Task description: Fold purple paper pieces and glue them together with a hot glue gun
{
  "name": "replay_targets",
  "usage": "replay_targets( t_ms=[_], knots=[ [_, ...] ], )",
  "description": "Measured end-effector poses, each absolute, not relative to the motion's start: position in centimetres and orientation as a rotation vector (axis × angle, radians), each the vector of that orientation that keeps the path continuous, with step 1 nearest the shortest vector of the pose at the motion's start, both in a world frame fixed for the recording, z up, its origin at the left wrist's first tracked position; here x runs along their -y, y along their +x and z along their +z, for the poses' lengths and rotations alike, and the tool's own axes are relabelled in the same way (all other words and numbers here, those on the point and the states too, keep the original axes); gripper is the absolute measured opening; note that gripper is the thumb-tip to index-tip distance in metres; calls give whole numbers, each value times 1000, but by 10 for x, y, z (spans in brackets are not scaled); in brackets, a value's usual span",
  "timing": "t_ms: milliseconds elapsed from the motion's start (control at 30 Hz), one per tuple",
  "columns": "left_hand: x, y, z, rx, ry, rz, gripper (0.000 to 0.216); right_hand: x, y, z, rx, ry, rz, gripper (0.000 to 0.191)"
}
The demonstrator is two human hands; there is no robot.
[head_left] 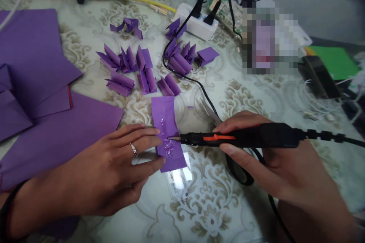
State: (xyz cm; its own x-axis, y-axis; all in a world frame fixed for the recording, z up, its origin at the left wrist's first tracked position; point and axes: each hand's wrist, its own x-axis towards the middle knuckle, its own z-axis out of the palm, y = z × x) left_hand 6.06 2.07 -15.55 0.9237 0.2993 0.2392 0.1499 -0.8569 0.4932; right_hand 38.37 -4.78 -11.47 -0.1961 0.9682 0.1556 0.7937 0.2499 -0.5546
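A small purple paper strip (171, 112) lies flat on the table, with shiny clear glue smeared along its middle. The outstretched fingers of my left hand (114, 167) rest on the strip's left edge. In my right hand (262, 167) is a black glue pen (256, 135) with an orange slider, gripped between thumb and fingers. Its metal tip touches the glue on the strip. Beneath that hand are scissors (242, 176), their blades partly showing; whether the hand also holds them I cannot tell.
Several folded purple paper pieces (146, 79) lie beyond the strip. Larger purple sheets (85, 121) spread at left. A white power strip (185, 17) with black plugs stands at the back, and a black cord (203, 89) runs forward. A phone (321, 76) lies at right.
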Motion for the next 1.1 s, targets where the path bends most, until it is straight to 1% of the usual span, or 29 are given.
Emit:
replay_targets(
  t_ms=[233, 467, 700, 1100],
  knots=[
    [-21, 60, -156, -319, 2612, 444, 38, 47, 381, -110, 2068, -1557, 554, 8],
    [-22, 61, -154, -325, 2624, 438, 37, 49, 381, -108, 2053, -1572, 636, 11],
    [-21, 62, -154, -318, 2613, 450, 37, 46, 380, -104, 2069, -1558, 678, 3],
    [-23, 62, -153, -308, 2596, 429, 36, 47, 381, -109, 2017, -1625, 615, 8]
  ],
)
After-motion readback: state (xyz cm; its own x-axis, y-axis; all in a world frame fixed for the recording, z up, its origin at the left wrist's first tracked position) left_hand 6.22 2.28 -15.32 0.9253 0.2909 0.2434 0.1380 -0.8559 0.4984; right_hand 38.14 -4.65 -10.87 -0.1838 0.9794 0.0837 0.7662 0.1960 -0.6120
